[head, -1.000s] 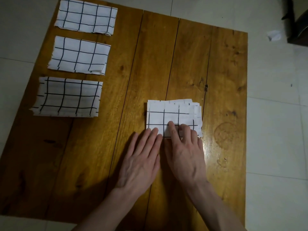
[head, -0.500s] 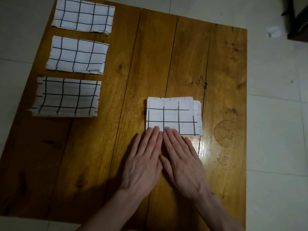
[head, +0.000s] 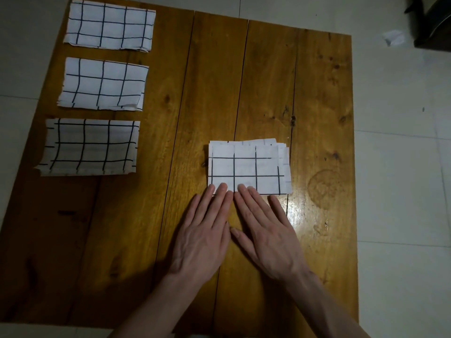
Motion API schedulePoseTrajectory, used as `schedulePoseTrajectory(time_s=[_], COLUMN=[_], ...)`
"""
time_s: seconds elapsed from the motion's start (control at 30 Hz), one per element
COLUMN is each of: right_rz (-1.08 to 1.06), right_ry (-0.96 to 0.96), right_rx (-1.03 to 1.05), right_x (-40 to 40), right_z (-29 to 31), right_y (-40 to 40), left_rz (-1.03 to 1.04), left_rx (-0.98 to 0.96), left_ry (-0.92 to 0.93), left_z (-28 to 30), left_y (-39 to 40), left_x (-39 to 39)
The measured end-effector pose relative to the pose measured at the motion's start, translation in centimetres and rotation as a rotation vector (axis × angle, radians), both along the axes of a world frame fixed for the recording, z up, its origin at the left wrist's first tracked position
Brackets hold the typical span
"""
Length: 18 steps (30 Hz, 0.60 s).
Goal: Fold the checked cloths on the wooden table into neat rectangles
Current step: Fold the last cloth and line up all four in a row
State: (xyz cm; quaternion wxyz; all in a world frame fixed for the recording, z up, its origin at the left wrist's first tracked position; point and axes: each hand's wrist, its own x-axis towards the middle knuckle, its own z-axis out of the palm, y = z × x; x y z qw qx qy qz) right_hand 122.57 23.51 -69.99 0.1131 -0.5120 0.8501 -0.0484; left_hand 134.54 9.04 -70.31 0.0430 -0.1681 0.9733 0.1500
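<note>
1. The wooden table (head: 317, 93) is standing on a pale tiled floor (head: 402, 167); it is made of several long boards running away from the person, and its near right part is shining under the light.
2. A folded checked cloth (head: 249, 167) is lying flat near the middle of the table, slightly to the right; it is forming a rectangle of several layers, with the edges of the lower layers showing along its far and right sides.
3. The left hand (head: 202, 240) is lying palm down on the table, fingers straight and close together; its fingertips are resting on the near edge of that cloth, and it is gripping nothing.
4. The right hand (head: 271, 235) is lying palm down just beside the left one, fingers straight and slightly spread; its longest fingertips are touching the same near edge, and it too is holding nothing; the two hands are touching or nearly touching at the index fingers.
5. Three more folded cloths are lying in a column along the left side of the table, well apart from the hands; the far cloth (head: 109, 24) is sitting at the far left corner, the middle cloth (head: 103, 85) just nearer, and the near cloth (head: 90, 147) nearest, its left edge reaching the table's edge.
6. No container is showing on the table; a small white scrap (head: 393, 38) is lying on the floor at the upper right, near a dark object (head: 434, 20) at the corner of the view.
</note>
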Motion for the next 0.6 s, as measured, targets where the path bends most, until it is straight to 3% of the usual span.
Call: schedulePoseTrajectory(time_s=[0.6], right_rz=[-0.097], right_ry=[0.034], right_rx=[0.017], right_x=[-2.3], right_z=[-0.3], right_y=[4.2], left_rz=[0.011], left_rx=[0.052], left_ry=[-0.019], left_z=[0.1], left_y=[-0.4], left_x=[0.1])
